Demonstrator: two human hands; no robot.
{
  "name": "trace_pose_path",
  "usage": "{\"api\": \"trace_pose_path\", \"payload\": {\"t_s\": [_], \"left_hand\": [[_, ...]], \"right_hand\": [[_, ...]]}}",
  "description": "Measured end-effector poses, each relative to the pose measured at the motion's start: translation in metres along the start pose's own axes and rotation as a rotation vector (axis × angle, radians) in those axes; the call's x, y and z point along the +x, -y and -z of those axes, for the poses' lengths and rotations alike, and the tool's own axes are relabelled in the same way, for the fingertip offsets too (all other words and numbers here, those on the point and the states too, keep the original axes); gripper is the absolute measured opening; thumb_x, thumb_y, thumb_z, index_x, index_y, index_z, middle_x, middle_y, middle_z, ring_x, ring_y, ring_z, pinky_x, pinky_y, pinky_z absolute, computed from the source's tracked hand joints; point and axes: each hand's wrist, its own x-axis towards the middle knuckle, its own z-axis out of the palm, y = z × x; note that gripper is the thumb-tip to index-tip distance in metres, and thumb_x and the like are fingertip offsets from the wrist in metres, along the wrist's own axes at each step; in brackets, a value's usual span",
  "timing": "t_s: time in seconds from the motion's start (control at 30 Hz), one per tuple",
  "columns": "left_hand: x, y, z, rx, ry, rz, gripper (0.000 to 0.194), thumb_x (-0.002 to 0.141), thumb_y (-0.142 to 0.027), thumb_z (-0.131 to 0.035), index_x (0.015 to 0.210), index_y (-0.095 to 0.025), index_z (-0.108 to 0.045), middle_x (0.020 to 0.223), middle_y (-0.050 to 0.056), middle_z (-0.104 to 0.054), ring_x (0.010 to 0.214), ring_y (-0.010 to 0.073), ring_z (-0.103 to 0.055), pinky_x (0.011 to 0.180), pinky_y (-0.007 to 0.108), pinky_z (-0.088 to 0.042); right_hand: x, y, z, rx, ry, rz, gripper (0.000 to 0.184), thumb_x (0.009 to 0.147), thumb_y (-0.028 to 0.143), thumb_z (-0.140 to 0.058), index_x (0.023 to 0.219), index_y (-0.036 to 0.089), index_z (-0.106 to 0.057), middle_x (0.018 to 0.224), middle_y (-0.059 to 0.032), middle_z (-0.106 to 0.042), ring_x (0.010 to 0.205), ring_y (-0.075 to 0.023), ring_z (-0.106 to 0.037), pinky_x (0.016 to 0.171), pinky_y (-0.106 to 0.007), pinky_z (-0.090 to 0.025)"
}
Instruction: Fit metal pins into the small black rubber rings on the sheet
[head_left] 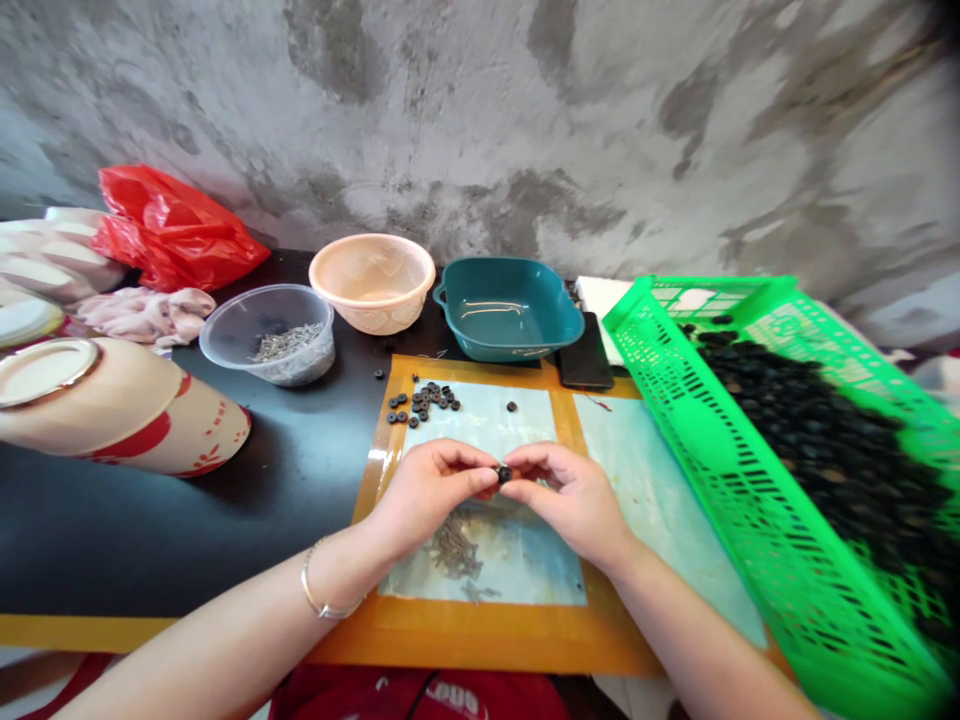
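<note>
My left hand and my right hand meet above the mat, and the fingertips of both pinch a small black ring. Part of the ring is hidden by my fingers. Below my hands, a small heap of thin metal pins lies on the pale blue mat with its orange border. Several loose black rings lie on the mat's far left part, beyond my left hand. A silver bangle circles my left wrist.
A tilted green plastic basket full of black rings fills the right side. Along the back stand a clear bowl of metal pins, a peach bowl, a teal dish and a black phone. Ceramic bowls lie at left.
</note>
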Motion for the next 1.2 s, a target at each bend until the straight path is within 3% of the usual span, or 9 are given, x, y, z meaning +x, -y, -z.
{"api": "trace_pose_path", "payload": {"t_s": [0.17, 0.43, 0.53, 0.63, 0.77, 0.87, 0.97, 1.2], "left_hand": [[0.0, 0.001, 0.001, -0.015, 0.022, 0.052, 0.02, 0.065, -0.031, -0.08, 0.073, -0.014, -0.072, 0.065, 0.002, -0.071, 0.06, 0.0135, -0.064, 0.063, 0.025, -0.054], [0.002, 0.002, 0.002, -0.022, 0.025, 0.061, 0.023, 0.068, -0.034, -0.079, 0.068, -0.013, -0.069, 0.059, 0.002, -0.069, 0.058, 0.012, -0.063, 0.06, 0.022, -0.052], [0.002, 0.002, 0.003, -0.006, 0.027, 0.056, 0.018, 0.068, -0.03, -0.078, 0.069, -0.013, -0.071, 0.06, 0.001, -0.069, 0.058, 0.0117, -0.062, 0.06, 0.022, -0.05], [0.002, 0.002, 0.003, 0.036, 0.026, 0.038, 0.014, 0.069, -0.027, -0.077, 0.071, -0.014, -0.073, 0.061, 0.001, -0.069, 0.059, 0.0112, -0.06, 0.061, 0.022, -0.049], [0.002, 0.002, 0.003, 0.049, 0.026, 0.02, 0.013, 0.07, -0.027, -0.076, 0.071, -0.014, -0.074, 0.064, 0.002, -0.069, 0.06, 0.0114, -0.059, 0.061, 0.022, -0.048], [0.001, 0.003, 0.001, 0.015, 0.02, 0.018, 0.014, 0.07, -0.028, -0.078, 0.069, -0.014, -0.074, 0.064, 0.002, -0.069, 0.06, 0.0107, -0.058, 0.062, 0.022, -0.047], [-0.001, 0.004, -0.001, -0.077, 0.026, 0.061, 0.019, 0.067, -0.033, -0.081, 0.07, -0.015, -0.074, 0.066, 0.002, -0.07, 0.061, 0.0104, -0.058, 0.064, 0.022, -0.047], [-0.004, 0.005, -0.003, -0.259, 0.098, 0.17, 0.031, 0.06, -0.039, -0.086, 0.07, -0.013, -0.074, 0.069, 0.004, -0.072, 0.065, 0.0122, -0.061, 0.07, 0.025, -0.048]], "right_hand": [[-0.001, -0.001, -0.002, -0.022, -0.002, 0.031, 0.015, 0.073, 0.027, -0.076, 0.086, 0.021, -0.07, 0.075, -0.002, -0.073, 0.068, -0.0172, -0.067, 0.067, -0.03, -0.055], [-0.003, -0.003, 0.0, 0.093, 0.116, -0.076, 0.027, 0.074, 0.029, -0.076, 0.099, 0.02, -0.069, 0.086, -0.0037, -0.076, 0.076, -0.0184, -0.072, 0.072, -0.031, -0.058], [-0.004, -0.002, 0.001, 0.003, 0.1, -0.058, 0.022, 0.076, 0.027, -0.074, 0.097, 0.02, -0.07, 0.084, -0.0033, -0.076, 0.071, -0.0178, -0.071, 0.068, -0.031, -0.058], [-0.004, -0.002, 0.002, -0.176, 0.063, 0.097, 0.014, 0.08, 0.022, -0.071, 0.094, 0.021, -0.071, 0.083, -0.0021, -0.075, 0.071, -0.0171, -0.07, 0.068, -0.03, -0.056], [0.0, -0.005, 0.004, -0.357, 0.044, 0.488, 0.01, 0.085, 0.017, -0.068, 0.094, 0.02, -0.068, 0.081, -0.0034, -0.072, 0.074, -0.017, -0.066, 0.07, -0.031, -0.052], [0.004, -0.007, 0.005, -0.423, 0.026, 0.68, 0.01, 0.086, 0.016, -0.067, 0.096, 0.017, -0.065, 0.079, -0.0047, -0.067, 0.073, -0.0172, -0.061, 0.069, -0.032, -0.049], [0.004, -0.008, 0.003, -0.416, 0.008, 0.723, 0.011, 0.087, 0.017, -0.067, 0.096, 0.017, -0.062, 0.078, -0.0041, -0.064, 0.072, -0.0168, -0.058, 0.068, -0.032, -0.046], [-0.001, -0.008, -0.006, -0.265, -0.011, 0.608, 0.011, 0.087, 0.018, -0.066, 0.094, 0.021, -0.057, 0.082, -0.0019, -0.06, 0.079, -0.0174, -0.057, 0.071, -0.032, -0.047]]}}
